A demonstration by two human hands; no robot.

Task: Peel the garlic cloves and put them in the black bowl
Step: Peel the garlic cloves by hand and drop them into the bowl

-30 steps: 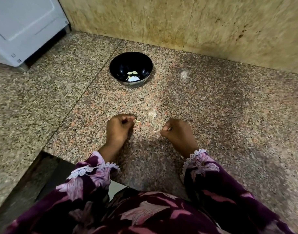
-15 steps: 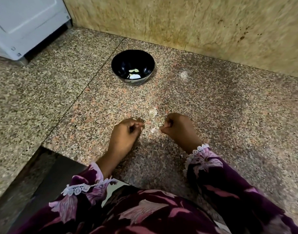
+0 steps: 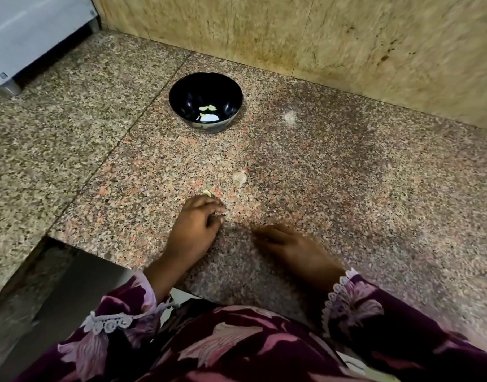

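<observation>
1. The small pale yellow-green garlic clove [image 3: 207, 192] sits at the tips of the left hand [image 3: 196, 226], on or just above the speckled pink-grey granite counter [image 3: 347, 188]; a second ago it was pinched between the two hands as they worked it.
2. That left hand has slid forward toward the bowl, fingers curled with the clove at their ends; whether it truly pinches the clove or only touches it, I cannot tell.
3. The right hand [image 3: 289, 246] has pulled away and dropped flat-ish on the counter, blurred, fingers loosely extended and holding nothing visible.
4. So the hands have split: the peeling of this clove looks finished, and the carry comes next, in my judgement.
5. Ahead, well apart from the hands, waits the glossy round black bowl [image 3: 181, 89] with pale peeled cloves [image 3: 208, 108] already lying in its bottom.
6. A thin translucent scrap of garlic skin [image 3: 239, 176] lies on the counter between the hands and the bowl, and another whitish scrap of skin [image 3: 289, 116] rests beside the bowl to its right.
</observation>
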